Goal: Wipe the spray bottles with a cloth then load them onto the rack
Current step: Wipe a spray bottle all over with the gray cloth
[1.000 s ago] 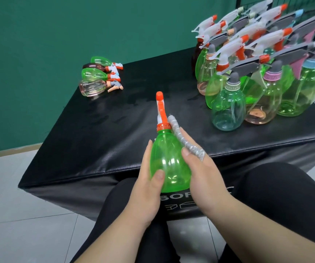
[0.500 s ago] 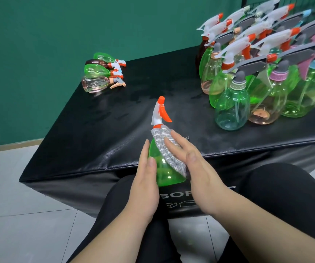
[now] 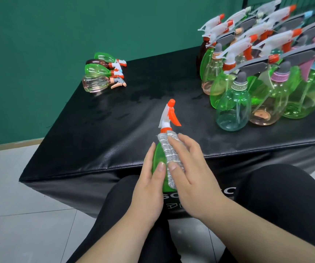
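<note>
The green spray bottle (image 3: 157, 160) with the orange and white trigger head is held upright just in front of the near edge of the black padded table (image 3: 99, 133), above the person's lap. The left hand (image 3: 149, 188) is closed around its left side, thumb on the front. The right hand (image 3: 188, 177) presses a folded grey cloth (image 3: 170, 158) flat against the bottle, from the neck down to the lower body; its fingers are stretched out, so it pushes on the cloth more than it clamps anything.

I judge that the wiping of this bottle is in progress and its loading is not yet done. At the right a large group of bottles (image 3: 266, 76) hangs by the triggers on grey rails of the rack (image 3: 247, 68), so a big part of the work seems finished. At the far left corner four bottles (image 3: 100, 72) lie on their sides, three green or clear and one brown; I think these wait for the cloth.

On the front face of the table some white letters show between the arms, "SO" and maybe "C", with small box symbols below. The hands hide the rest, so I cannot read the word.
</note>
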